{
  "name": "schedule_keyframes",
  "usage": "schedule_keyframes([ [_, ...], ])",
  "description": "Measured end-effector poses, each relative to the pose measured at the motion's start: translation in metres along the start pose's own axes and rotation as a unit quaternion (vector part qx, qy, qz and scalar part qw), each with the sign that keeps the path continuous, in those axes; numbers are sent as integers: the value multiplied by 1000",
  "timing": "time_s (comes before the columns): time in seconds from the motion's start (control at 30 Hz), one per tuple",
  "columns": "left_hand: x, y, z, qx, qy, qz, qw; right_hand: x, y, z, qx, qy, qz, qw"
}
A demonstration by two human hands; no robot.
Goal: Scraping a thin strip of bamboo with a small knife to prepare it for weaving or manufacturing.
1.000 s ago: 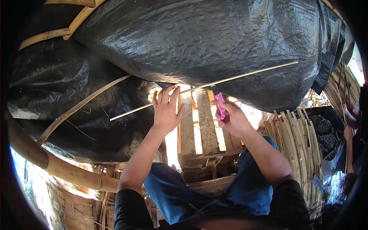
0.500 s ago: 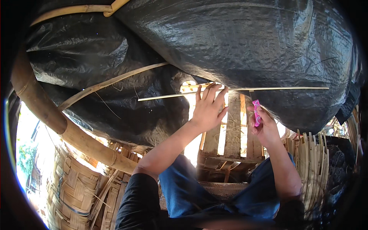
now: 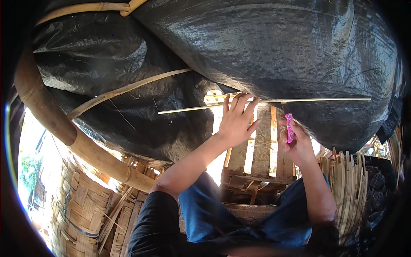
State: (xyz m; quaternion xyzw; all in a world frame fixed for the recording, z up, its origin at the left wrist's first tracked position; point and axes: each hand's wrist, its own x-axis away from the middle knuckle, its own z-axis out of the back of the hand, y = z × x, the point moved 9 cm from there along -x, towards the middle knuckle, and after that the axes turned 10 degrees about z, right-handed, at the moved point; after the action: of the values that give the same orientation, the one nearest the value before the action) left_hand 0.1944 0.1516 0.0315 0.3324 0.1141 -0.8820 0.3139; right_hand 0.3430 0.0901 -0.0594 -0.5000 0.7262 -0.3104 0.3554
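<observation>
A long, thin pale bamboo strip [image 3: 321, 100] lies crosswise in front of me, its left end slightly lower than its right. My left hand [image 3: 235, 120] rests over it left of the middle, fingers stretched and spread, the thumb apart; the strip passes under the fingers. In my right hand [image 3: 297, 143] is a small knife [image 3: 290, 128] with a pink patterned handle, gripped below the strip. Its short blade points up, and the tip reaches the strip's lower edge. Whether the blade cuts into it I cannot tell.
Black plastic sheeting [image 3: 274, 47] bulges across the far side. A thick bamboo pole [image 3: 98, 158] slants along the left, above a woven bamboo basket [image 3: 85, 201]. Wooden slats [image 3: 261, 150] lie below my hands. Upright bamboo strips [image 3: 349, 188] stand at the right.
The whole view has shifted slightly right and down. Both hands, the strip and the knife keep nearly the same places relative to each other.
</observation>
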Motion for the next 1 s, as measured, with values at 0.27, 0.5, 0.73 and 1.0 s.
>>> schedule_keyframes([
  [0.27, -2, -15, 0, -15, 28, 17, 999, -5, 2, -4, -15, -54, 18, 998],
  [0.5, -17, -77, 23, -4, 17, 87, 996, 0, 2, -2, 7, -29, -4, 1000],
  [0.73, -17, -85, 12, 101, 17, 91, 991, 3, 5, -6, 37, -38, 0, 999],
  [1.0, 19, -122, -76, 273, -171, 179, 930, 5, 39, 1, 235, -51, -59, 969],
])
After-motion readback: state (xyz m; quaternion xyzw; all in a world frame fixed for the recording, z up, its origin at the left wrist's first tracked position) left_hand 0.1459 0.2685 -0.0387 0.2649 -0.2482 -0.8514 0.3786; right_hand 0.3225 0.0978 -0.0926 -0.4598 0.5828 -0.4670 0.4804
